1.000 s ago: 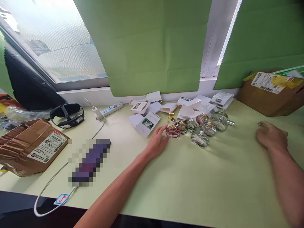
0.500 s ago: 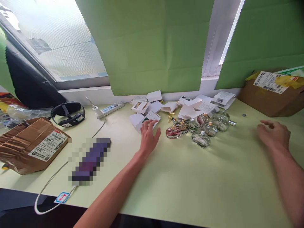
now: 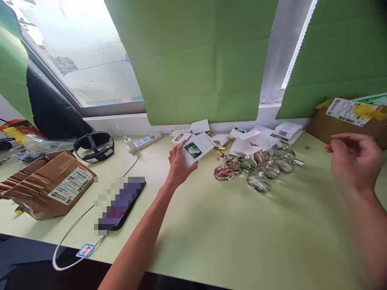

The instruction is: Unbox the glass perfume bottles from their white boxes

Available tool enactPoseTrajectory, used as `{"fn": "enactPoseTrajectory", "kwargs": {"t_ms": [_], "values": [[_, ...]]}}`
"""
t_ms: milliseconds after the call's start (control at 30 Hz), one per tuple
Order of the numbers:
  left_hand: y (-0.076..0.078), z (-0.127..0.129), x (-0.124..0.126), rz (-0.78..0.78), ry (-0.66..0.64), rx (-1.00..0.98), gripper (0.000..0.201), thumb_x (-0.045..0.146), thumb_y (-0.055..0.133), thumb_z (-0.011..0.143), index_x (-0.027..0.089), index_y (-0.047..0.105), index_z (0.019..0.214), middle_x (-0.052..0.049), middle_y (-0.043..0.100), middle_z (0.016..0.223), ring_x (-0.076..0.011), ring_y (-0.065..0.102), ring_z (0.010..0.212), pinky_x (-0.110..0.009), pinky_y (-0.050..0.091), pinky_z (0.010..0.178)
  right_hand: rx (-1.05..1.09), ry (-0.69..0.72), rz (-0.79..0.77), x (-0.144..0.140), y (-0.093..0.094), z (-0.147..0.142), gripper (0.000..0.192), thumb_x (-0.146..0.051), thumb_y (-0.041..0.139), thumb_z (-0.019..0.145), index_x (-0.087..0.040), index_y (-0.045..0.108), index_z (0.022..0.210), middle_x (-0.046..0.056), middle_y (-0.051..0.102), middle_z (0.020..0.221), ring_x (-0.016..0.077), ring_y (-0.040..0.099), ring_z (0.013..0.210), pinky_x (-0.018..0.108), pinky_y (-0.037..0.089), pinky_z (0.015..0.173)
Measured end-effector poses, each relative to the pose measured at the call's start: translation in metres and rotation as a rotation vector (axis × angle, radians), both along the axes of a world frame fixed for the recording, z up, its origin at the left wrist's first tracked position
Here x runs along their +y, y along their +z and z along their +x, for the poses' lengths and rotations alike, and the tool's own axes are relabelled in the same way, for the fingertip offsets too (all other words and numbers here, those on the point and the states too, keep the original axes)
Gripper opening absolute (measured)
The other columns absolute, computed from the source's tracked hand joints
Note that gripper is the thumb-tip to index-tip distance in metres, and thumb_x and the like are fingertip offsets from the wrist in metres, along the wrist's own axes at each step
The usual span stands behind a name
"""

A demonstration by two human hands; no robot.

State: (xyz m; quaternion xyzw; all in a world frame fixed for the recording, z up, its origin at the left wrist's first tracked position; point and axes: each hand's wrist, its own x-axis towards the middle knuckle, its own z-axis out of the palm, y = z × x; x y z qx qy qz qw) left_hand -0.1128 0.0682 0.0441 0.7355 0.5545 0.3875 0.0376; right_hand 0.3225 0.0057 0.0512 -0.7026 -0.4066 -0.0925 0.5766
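Nearest the camera, the phone [image 3: 121, 203] lies on the pale green table [image 3: 229, 233] with its white cable [image 3: 75, 237] looping toward the table edge; neither has moved. The torn brown parcel [image 3: 45, 183] lies at the near left.

A second ago the left hand [image 3: 178, 165] lay flat beside the red bottle [image 3: 223, 173]. Half a second ago it had slid left onto a small white box; now it has raised that white box [image 3: 196, 150] off the table. Its fingers are closed round the box's lower left corner, the arm stretched forward, and the box's flower picture faces the camera. The box hangs in the air left of the bottles, in front of the other cartons.

The right hand [image 3: 353, 159] has risen from the table and now hovers at the right, blurred, with fingers loosely curled and nothing in it.

Between the hands stand the glass bottles [image 3: 260, 169], about eight, close together in two rough rows. Behind them lies a heap of flattened white cartons [image 3: 250, 139], roughly ten; an exact count cannot be made.

Farther back are one power strip [image 3: 145, 141], one black headset [image 3: 93, 146], a second brown parcel [image 3: 347, 121] at far right, and two green paper sheets [image 3: 196, 60] over the window.
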Motion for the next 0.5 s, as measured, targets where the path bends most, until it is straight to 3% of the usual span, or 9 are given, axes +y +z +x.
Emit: {"fn": "enactPoseTrajectory", "kwargs": {"t_ms": [67,100,167,267,400,500], "values": [[0.035,0.003,-0.002,0.016,-0.208,0.005,0.094,0.024,0.077,0.07,0.032,0.03,0.151,-0.009,0.043,0.148,-0.0338,0.038,0.136,-0.054,0.034,0.115,0.06,0.399,0.0,0.0,0.034,-0.028,0.027,-0.041,0.063,0.088,-0.03,0.069,0.111,0.005,0.072,0.099,0.0229,0.072,0.087,0.039,0.056,0.083],[0.053,0.006,-0.003,-0.005,-0.331,0.026,0.094,0.024,0.077,0.071,0.032,0.029,0.152,-0.009,0.043,0.149,-0.0325,0.04,0.137,-0.052,0.035,0.115,0.081,0.579,-0.093,0.0,0.049,-0.042,0.028,-0.046,0.067,0.086,-0.032,0.07,0.111,0.003,0.073,0.098,0.0222,0.071,0.086,0.04,0.055,0.086],[0.083,0.014,-0.01,-0.028,-0.527,0.072,0.089,0.024,0.077,0.073,0.033,0.035,0.151,-0.008,0.041,0.15,-0.0315,0.042,0.137,-0.049,0.039,0.114,0.136,0.948,-0.341,-0.001,0.073,-0.064,0.038,-0.049,0.068,0.088,-0.039,0.065,0.125,0.002,0.071,0.119,0.0227,0.07,0.097,0.04,0.054,0.092],[0.108,0.024,-0.022,-0.056,-0.722,0.118,0.085,0.028,0.077,0.076,0.036,0.036,0.151,-0.007,0.039,0.152,-0.0303,0.042,0.138,-0.045,0.044,0.112,0.313,1.34,-0.434,-0.003,0.078,-0.082,0.048,-0.051,0.061,0.093,-0.049,0.05,0.14,0.0,0.062,0.139,0.022,0.069,0.104,0.038,0.059,0.088],[0.111,0.03,-0.031,-0.151,-0.795,0.203,0.089,0.032,0.079,0.075,0.038,0.034,0.152,-0.006,0.041,0.15,-0.0307,0.042,0.138,-0.045,0.046,0.111,0.361,1.596,-0.569,-0.001,0.058,-0.079,0.053,-0.045,0.06,0.096,-0.051,0.042,0.146,0.001,0.067,0.129,0.0214,0.069,0.107,0.035,0.062,0.084],[0.11,0.035,-0.024,-0.19,-0.762,0.271,0.087,0.029,0.079,0.073,0.037,0.038,0.149,-0.006,0.043,0.145,-0.0295,0.047,0.132,-0.044,0.047,0.109,0.344,1.616,-0.625,0.008,0.057,-0.073,0.054,-0.038,0.063,0.095,-0.045,0.046,0.146,0.003,0.069,0.123,0.0221,0.07,0.103,0.037,0.063,0.08]]}}
